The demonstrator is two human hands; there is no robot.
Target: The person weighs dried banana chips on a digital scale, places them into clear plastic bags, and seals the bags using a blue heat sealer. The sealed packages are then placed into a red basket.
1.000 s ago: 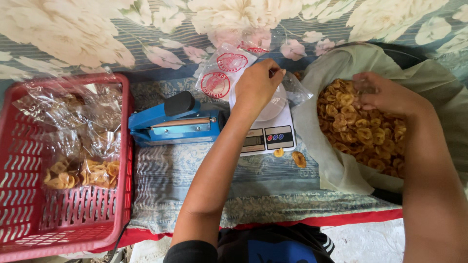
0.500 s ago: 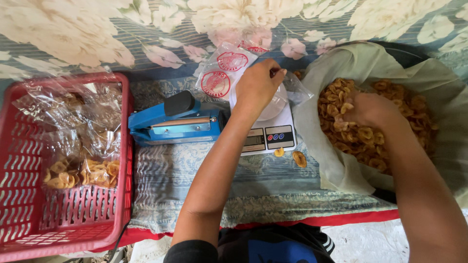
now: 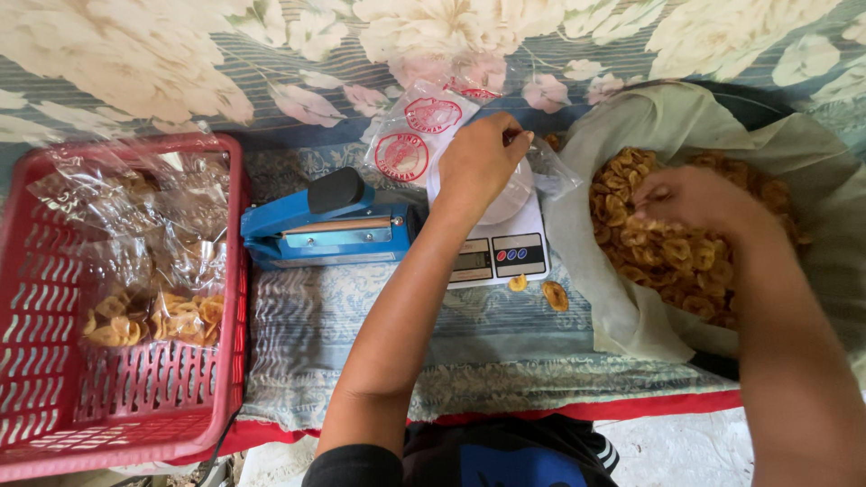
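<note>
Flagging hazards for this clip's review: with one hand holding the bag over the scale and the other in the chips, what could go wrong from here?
1. The left hand holds the clear bag open by one edge above the scale; it may sag or slip, spilling chips.
2. Two loose chips already lie by the scale; the right hand, blurred in the chip pile, could drop more on transfer.
3. The blue sealer sits close to the left forearm, so it might get bumped.

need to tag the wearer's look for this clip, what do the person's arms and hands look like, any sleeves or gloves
Both arms are bare from above the elbow down, with no gloves. No rings, watch or bracelet show on the left hand or the right hand, though the right one is blurred. A black short sleeve edge shows at the left upper arm, above dark clothing with a blue patch.
</note>
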